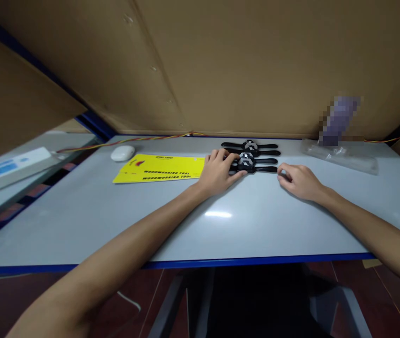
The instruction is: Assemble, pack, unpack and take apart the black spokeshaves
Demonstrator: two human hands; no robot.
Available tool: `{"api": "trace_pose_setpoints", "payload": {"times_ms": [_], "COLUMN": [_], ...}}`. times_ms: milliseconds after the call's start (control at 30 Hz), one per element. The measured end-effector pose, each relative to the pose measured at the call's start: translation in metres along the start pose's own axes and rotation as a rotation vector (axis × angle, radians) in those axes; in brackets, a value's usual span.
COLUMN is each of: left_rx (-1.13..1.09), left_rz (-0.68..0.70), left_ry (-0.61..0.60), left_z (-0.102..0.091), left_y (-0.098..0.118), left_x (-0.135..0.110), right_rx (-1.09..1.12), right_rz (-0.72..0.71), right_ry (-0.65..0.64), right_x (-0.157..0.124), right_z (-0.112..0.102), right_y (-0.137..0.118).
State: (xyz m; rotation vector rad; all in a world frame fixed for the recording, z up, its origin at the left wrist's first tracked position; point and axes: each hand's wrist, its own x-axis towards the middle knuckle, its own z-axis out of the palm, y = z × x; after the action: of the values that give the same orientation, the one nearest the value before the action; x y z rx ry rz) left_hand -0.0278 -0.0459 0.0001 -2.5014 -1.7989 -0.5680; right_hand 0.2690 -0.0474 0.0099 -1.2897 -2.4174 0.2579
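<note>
Several black spokeshaves (251, 146) with silver-grey blade parts lie side by side near the back of the table. My left hand (217, 173) is on the nearer spokeshaves (246, 162), covering their left handles. Its thumb lies along the near edge and its index finger reaches across toward the blade part. My right hand (300, 182) rests at the right end of the nearest handle, fingers curled in, fingertips touching or almost touching the tip. Nothing shows inside the right hand. Beside my left hand lie overlapping yellow cards (161, 166) printed "WOODWORKING TOOL".
A white rounded case (123, 153) sits behind the cards. Clear plastic wrapping (344, 157) lies at the back right, below a blurred purple object (341, 117). A twisted red-yellow wire (143, 139) runs along the cardboard wall (221, 70). A power strip (13, 169) stands at far left.
</note>
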Motion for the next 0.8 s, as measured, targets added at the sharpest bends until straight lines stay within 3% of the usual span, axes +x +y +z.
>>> {"api": "trace_pose_setpoints", "payload": {"times_ms": [133,300,367,500,800], "left_rx": [-0.039,-0.063,-0.059,-0.062,-0.054], "left_rz": [-0.014,0.041,0.044,0.060,0.095], "left_ry": [-0.002,-0.022,-0.024,-0.031,-0.008], "left_z": [0.0050,0.0071,0.0070,0.0059,0.0031], "left_y": [-0.0022,-0.0049,-0.0047,-0.0033,-0.0002], "left_x": [0.0004,0.0014,0.0013,0.0009,0.0002], "right_rx": [0.009,0.071,0.111,0.173,0.067], "right_rz": [-0.007,0.177,0.190,0.139,-0.011], "right_ry": [-0.008,0.078,0.123,0.128,0.029], "right_x": [-0.0002,-0.0007,-0.0015,-0.0016,-0.0002], "right_z": [0.0014,0.0038,0.0031,0.0027,0.0056], "right_y": [-0.0019,-0.0064,-0.0070,-0.0064,-0.0055]}}
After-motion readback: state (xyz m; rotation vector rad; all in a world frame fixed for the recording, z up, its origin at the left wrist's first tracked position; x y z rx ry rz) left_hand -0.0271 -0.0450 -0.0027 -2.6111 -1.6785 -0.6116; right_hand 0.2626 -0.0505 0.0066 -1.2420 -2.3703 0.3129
